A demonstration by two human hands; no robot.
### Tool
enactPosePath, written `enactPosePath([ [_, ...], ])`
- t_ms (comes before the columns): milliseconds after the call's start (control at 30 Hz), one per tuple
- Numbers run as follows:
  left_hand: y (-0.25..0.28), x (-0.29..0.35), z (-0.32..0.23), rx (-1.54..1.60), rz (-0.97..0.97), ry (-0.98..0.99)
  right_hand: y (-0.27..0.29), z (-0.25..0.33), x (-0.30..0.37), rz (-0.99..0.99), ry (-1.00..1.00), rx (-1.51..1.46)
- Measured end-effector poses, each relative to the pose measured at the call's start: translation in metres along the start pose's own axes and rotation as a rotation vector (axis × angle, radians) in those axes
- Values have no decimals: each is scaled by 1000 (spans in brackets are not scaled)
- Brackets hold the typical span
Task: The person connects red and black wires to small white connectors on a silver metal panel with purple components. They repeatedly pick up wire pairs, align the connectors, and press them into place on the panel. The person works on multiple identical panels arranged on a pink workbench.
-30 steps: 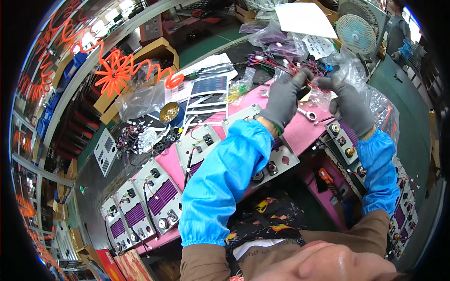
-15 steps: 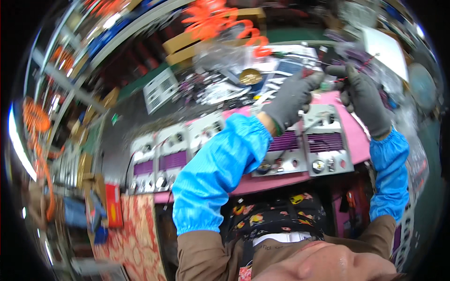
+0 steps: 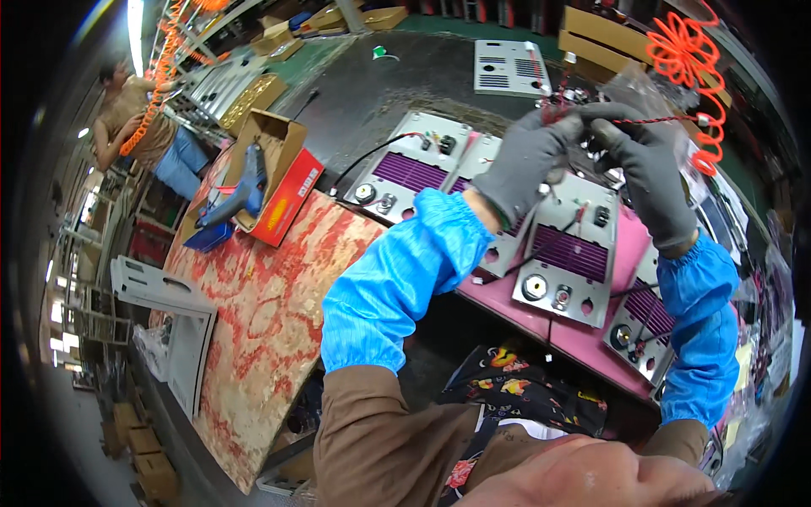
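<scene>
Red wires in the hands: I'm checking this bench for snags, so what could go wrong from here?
1. The red wires trail out past the right hand; their end looks close to the orange hose, so they might catch, though depth is hard to judge.
2. A black lead hangs over the edge of the pink bench; the apron could perhaps snag it.

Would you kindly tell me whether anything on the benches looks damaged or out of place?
The red-patched table at left looks worn: its colour is broken into uneven patches, with pale areas between, as if the surface had rubbed away.
</scene>
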State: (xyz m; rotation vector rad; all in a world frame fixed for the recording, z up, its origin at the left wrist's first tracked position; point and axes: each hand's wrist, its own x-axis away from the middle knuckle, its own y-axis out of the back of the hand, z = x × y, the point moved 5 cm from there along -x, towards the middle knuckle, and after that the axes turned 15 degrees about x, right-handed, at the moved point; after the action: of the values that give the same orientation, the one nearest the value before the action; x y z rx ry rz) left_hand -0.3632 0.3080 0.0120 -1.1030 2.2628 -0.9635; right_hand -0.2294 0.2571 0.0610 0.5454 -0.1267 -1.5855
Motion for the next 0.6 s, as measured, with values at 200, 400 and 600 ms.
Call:
enactPosePath([
  [200, 113, -8, -125, -245, -225, -407, -50, -10, -58, 109, -57, -35],
  [400, 227, -9, -168, -746, -375, -354, -114, -33, -97, 152, -175, -14],
  [600, 244, -36, -152, -772, -150, -70, -164, -70, -147, 239, -91, 53],
])
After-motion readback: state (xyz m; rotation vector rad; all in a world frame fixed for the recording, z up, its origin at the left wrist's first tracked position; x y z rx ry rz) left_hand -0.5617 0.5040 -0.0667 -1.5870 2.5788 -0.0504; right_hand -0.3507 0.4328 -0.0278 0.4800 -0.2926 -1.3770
